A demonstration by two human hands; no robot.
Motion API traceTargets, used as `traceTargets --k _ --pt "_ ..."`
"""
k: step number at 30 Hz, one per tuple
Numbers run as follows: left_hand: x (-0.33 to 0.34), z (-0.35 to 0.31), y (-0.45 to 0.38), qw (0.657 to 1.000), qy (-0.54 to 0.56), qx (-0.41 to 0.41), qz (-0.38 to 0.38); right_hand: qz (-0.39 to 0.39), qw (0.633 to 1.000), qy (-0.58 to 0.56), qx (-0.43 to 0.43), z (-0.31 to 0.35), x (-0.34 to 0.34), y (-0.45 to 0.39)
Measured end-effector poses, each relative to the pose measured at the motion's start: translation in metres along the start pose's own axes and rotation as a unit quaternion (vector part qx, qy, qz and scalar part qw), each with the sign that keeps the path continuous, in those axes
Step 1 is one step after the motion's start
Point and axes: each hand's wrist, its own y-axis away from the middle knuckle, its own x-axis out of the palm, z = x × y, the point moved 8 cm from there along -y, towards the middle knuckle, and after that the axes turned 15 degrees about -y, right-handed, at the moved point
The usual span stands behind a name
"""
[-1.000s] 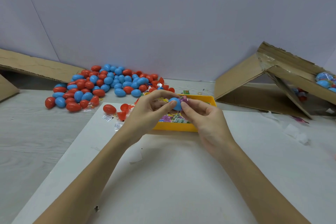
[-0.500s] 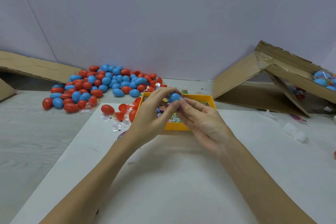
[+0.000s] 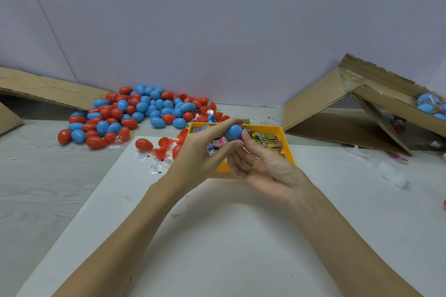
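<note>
One wide-angle camera, worn on the person's head, faces forward and down from close above the left hand (image 3: 200,152) and right hand (image 3: 265,171) meeting at the blue egg (image 3: 233,130), with the table (image 3: 36,188) and the wall (image 3: 217,31) beyond.

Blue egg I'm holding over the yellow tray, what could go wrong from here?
1. The blue egg sits only at the fingertips of the left hand while the thumb of the right hand presses at its lower end; the grip could slip and the egg drop into the yellow tray.
2. A purple piece shows at the egg's lower end; it may get pinched or pop out.
</note>
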Motion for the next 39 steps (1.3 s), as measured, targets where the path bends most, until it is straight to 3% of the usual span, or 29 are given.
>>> traceTargets --k 12,29,39 --pt "0.007 0.002 0.004 0.997 -0.072 0.015 -0.011 -0.025 0.999 -0.033 0.022 -0.006 -0.008 -0.001" --pt "0.016 -0.006 0.008 0.998 0.052 -0.035 -0.027 -0.011 1.0 -0.02 0.012 -0.004 -0.009 -0.002" --pt "0.019 -0.009 0.01 0.998 0.012 -0.019 -0.06 -0.052 0.997 -0.037 0.039 -0.009 -0.011 -0.001"
